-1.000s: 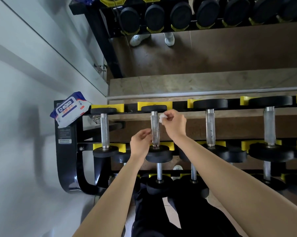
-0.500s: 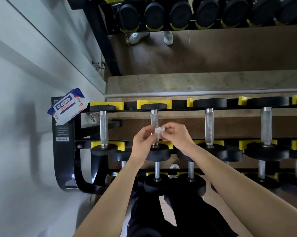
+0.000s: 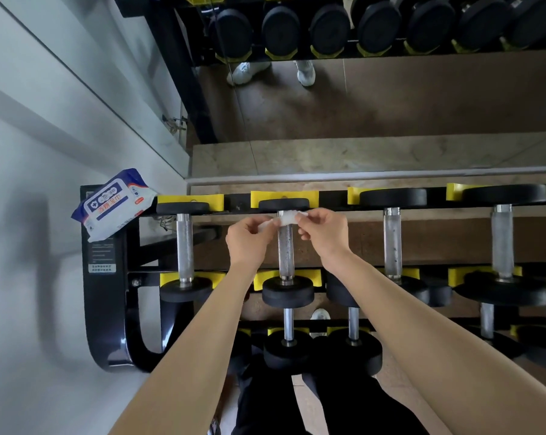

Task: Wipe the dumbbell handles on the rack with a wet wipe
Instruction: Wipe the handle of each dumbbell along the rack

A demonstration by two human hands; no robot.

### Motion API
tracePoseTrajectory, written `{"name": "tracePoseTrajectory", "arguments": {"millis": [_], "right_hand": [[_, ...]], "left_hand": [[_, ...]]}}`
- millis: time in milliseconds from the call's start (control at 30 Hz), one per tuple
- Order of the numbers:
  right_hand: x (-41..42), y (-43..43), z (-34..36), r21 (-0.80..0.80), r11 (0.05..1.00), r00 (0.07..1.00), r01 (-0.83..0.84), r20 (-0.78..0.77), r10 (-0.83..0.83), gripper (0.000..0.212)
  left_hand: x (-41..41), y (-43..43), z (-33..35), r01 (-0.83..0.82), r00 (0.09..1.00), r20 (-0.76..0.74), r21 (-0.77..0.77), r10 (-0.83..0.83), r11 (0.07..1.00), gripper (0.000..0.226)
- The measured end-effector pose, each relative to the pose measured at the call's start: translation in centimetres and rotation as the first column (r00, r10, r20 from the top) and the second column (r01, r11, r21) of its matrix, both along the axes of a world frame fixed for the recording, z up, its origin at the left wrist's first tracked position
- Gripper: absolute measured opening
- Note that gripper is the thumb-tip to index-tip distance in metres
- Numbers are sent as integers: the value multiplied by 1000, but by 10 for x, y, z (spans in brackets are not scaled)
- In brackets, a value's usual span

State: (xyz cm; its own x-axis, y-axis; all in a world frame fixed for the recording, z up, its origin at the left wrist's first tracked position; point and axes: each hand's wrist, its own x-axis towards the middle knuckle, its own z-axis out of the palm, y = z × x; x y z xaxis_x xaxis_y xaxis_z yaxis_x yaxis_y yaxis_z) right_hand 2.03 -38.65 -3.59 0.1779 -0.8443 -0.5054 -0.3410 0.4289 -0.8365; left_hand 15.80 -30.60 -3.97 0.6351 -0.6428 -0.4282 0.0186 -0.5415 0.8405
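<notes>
A black rack (image 3: 105,309) with yellow saddles carries several dumbbells with knurled steel handles on its top tier. A small white wet wipe (image 3: 286,220) is draped across the far end of the second dumbbell's handle (image 3: 286,249). My left hand (image 3: 249,238) pinches the wipe's left end. Its right end is pinched by my right hand (image 3: 323,232). The wipe lies stretched between both hands, just below the far black weight plate (image 3: 283,204).
A blue and white pack of wet wipes (image 3: 113,204) lies on the rack's left end. More dumbbells sit to the left (image 3: 183,246) and right (image 3: 392,243), with others on the lower tier. A mirror behind the rack reflects dumbbells and white shoes. A grey wall is at left.
Both hands moved with the wipe from the near part of the handle up to its far end, and the wipe is now spread out between them.
</notes>
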Motion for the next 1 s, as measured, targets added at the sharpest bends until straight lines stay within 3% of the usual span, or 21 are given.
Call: {"name": "tracePoseTrajectory", "arguments": {"millis": [100, 300, 500, 667, 833, 1000], "right_hand": [[8, -1, -5, 67, 986, 988, 152, 22, -153, 8], [15, 9, -11, 163, 925, 932, 343, 69, -357, 7], [31, 16, -10, 26, 987, 987, 159, -13, -159, 18], [28, 13, -16, -29, 951, 950, 307, -58, -308, 14], [32, 7, -21, 84, 924, 928, 372, -50, -369, 5], [32, 1, -21, 219, 913, 938, 344, -30, -346, 8]], "left_hand": [[-2, -12, -4, -79, 995, 68, 27, 77, 996, 15], [-12, -10, -14, -144, 987, -72, -25, 142, 989, 11], [-3, -13, -11, -267, 962, 83, 98, 260, 959, 22], [-13, -19, -15, -159, 987, -14, 57, 160, 986, 13], [-12, -16, -18, -121, 992, -31, 0, 121, 993, 10], [-14, -19, -18, -57, 987, 154, 9, 55, 998, 21]]}}
